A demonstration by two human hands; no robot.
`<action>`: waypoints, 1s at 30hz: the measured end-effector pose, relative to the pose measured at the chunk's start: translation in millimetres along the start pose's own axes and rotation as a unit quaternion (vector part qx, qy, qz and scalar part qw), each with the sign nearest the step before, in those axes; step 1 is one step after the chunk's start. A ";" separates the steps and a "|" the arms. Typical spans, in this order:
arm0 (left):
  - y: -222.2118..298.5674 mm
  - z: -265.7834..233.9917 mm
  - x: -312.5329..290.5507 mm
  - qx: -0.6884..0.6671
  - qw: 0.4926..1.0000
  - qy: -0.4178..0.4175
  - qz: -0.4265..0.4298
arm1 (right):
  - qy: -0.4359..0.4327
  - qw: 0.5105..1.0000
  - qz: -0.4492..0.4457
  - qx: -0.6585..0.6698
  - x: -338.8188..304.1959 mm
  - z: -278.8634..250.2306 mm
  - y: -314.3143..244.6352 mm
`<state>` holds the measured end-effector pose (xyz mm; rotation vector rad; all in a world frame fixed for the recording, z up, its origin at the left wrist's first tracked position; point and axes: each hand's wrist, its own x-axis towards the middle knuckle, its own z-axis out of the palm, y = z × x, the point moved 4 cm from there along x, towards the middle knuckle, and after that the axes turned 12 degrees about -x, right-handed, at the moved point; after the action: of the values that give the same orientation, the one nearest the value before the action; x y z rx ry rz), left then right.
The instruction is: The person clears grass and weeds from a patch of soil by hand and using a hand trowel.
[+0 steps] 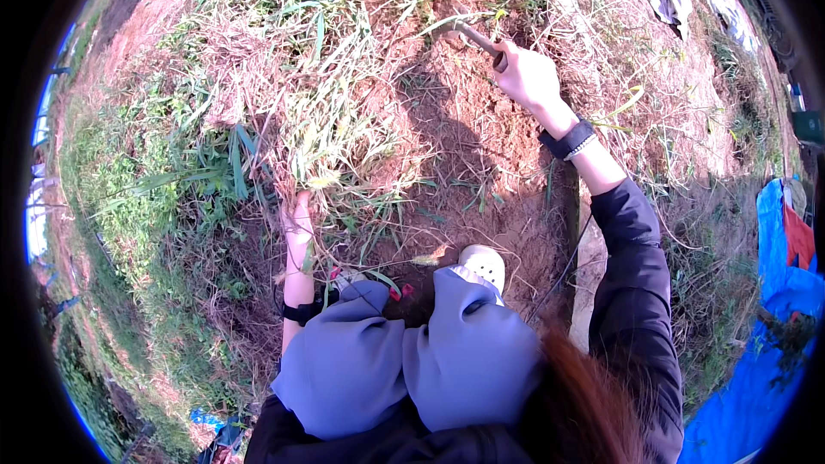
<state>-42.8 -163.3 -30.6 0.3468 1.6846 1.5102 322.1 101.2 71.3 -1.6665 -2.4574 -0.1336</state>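
Observation:
My right hand [526, 77] is closed around a short-handled hand tool [475, 37], its metal neck slanting away to the far left. Grass and soil hide the tool's working end, so its exact kind cannot be made out. Lower and to the left, my left hand [299, 206] reaches into a heap of pale cut or dried grass [339, 133]. Stalks cover its fingers, and whether they grip the grass cannot be seen. Bare reddish soil [455, 133] lies between the two hands.
Green weeds [163, 137] grow along the left. My white clog [483, 265] stands on the soil below my hands. A board-like edge [589, 279] runs beside my right arm. Blue tarp [739, 395] lies at the right, and pale cloth-like pieces [669, 5] at the far right.

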 end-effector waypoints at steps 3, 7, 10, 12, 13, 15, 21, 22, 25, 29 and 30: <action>-11.3 -19.3 5.2 0.021 0.999 0.042 -0.006 | -0.018 0.997 0.057 0.056 -36.9 -25.4 12.1; -40.1 -46.3 26.9 0.047 0.998 -0.016 -0.029 | 0.023 0.980 0.121 0.156 -71.0 -52.8 40.5; -23.7 -42.2 10.8 0.054 0.998 0.011 -0.043 | 0.075 0.982 0.129 0.115 -57.1 -47.5 53.3; -10.0 -27.4 -0.2 0.060 0.998 0.008 -0.035 | 0.101 0.984 0.143 0.039 -27.6 -37.3 56.1; -3.1 -16.6 -5.5 0.056 0.998 0.034 -0.011 | 0.111 0.982 0.155 0.001 -6.6 -27.0 51.0; -12.2 -13.0 -1.5 0.014 0.998 0.057 0.024 | 0.117 0.978 0.153 -0.084 35.3 0.0 49.5; -15.8 -15.4 -0.4 0.051 0.998 0.048 -0.009 | 0.069 0.976 -0.139 -0.155 80.3 59.4 -21.0; -13.3 -15.0 -2.3 0.054 0.997 0.050 -0.012 | 0.033 0.985 -0.133 -0.108 72.4 65.0 -20.4; -15.5 -12.2 -3.1 0.059 0.997 0.046 -0.014 | -0.005 0.972 -0.204 -0.114 25.2 56.2 -4.2; -23.2 -7.0 4.4 0.051 0.998 0.030 0.011 | -0.011 0.941 -0.322 -0.102 -46.6 11.9 -19.9; -25.1 -2.5 6.5 0.054 0.998 0.025 0.013 | -0.008 0.934 -0.345 -0.086 -59.4 5.3 -19.1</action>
<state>-40.8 -166.6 -56.3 0.3918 1.8129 1.4609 325.4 40.7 55.2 -0.7661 -2.9973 -0.4304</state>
